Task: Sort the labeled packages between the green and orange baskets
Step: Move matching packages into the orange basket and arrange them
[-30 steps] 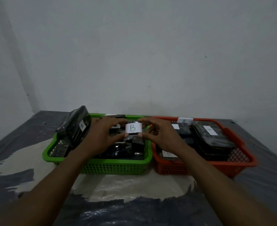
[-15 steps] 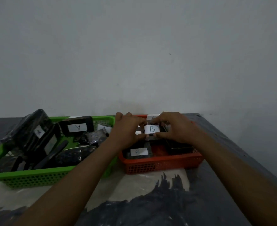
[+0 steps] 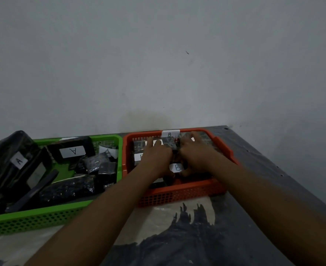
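The orange basket [image 3: 179, 195] on the right holds black wrapped packages with white B labels, and a B tag [image 3: 170, 134] sits on its far rim. Inside it, my left hand [image 3: 155, 157] and my right hand [image 3: 195, 153] grip a small black package [image 3: 169, 144] from either side. That package's white B label [image 3: 177, 167] faces me, low in the basket. On the left, the green basket [image 3: 49, 211] holds black packages labelled A [image 3: 73, 151], one of them large and leaning [image 3: 10, 160]. My hands hide much of the orange basket's contents.
Both baskets stand side by side against a pale wall on a dark table [image 3: 264, 169] with worn white patches. The table's right edge runs diagonally close to the orange basket. Several loose black packages [image 3: 70, 189] fill the green basket's front.
Both hands have carried the B package from over the green basket to the right and lowered it into the orange basket. The view has shifted right with them.
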Action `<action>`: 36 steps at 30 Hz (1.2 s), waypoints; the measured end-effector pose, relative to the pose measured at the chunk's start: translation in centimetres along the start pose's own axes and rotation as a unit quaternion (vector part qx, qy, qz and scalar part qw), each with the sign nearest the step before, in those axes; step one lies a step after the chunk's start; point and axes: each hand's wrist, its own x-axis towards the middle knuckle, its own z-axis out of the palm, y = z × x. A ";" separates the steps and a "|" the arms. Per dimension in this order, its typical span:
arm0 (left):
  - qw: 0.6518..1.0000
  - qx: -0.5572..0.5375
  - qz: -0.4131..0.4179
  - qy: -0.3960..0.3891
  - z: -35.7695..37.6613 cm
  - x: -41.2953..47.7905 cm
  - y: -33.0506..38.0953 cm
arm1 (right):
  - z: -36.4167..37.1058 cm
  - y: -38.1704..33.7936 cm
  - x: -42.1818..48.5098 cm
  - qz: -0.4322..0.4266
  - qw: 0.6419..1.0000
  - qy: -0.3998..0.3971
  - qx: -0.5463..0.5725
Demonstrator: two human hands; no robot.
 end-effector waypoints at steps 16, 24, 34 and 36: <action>0.999 0.036 0.002 -0.006 -0.2 -0.5 1.4 | 1.0 -0.9 -0.3 -0.008 0.999 0.033 0.012; 0.999 0.050 -0.012 0.004 0.7 -0.6 1.7 | 0.8 -1.5 -0.9 0.026 0.999 -0.027 -0.009; 0.979 -0.130 0.004 0.157 -3.5 -4.9 -4.6 | -1.3 -2.5 0.5 0.031 0.938 0.160 0.304; 0.961 -0.192 -0.028 0.196 -4.0 -6.8 -7.3 | -2.2 -4.4 1.9 0.034 0.895 0.187 0.404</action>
